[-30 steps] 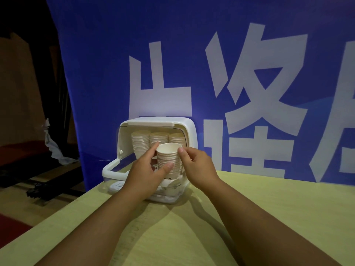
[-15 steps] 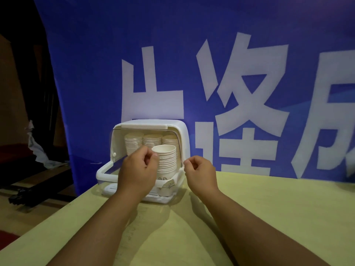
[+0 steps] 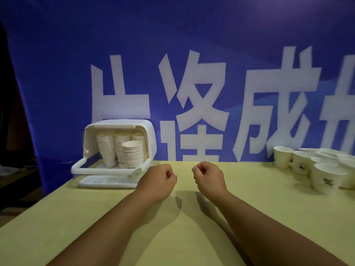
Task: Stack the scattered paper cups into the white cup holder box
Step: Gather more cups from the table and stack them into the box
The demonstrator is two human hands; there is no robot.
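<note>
The white cup holder box [image 3: 148, 131] stands open at the table's far left, its lid flipped up and back. Inside it are several stacks of paper cups; the front stack [image 3: 132, 155] is the nearest, with taller stacks [image 3: 106, 148] behind. Loose paper cups [image 3: 324, 177] crowd the far right of the table. My left hand [image 3: 157, 181] is a closed fist just right of the box, holding nothing. My right hand [image 3: 208, 178] is also a closed, empty fist, a short gap to its right.
A yellow table [image 3: 182, 231] carries everything; its left edge runs diagonally below the box. A blue banner with big white characters [image 3: 192, 93] hangs right behind the table. Dark floor and clutter lie beyond the left edge.
Both hands have let go of the front cup stack and pulled back out of the box onto the table. The view has swung right, bringing the loose cups into sight.
</note>
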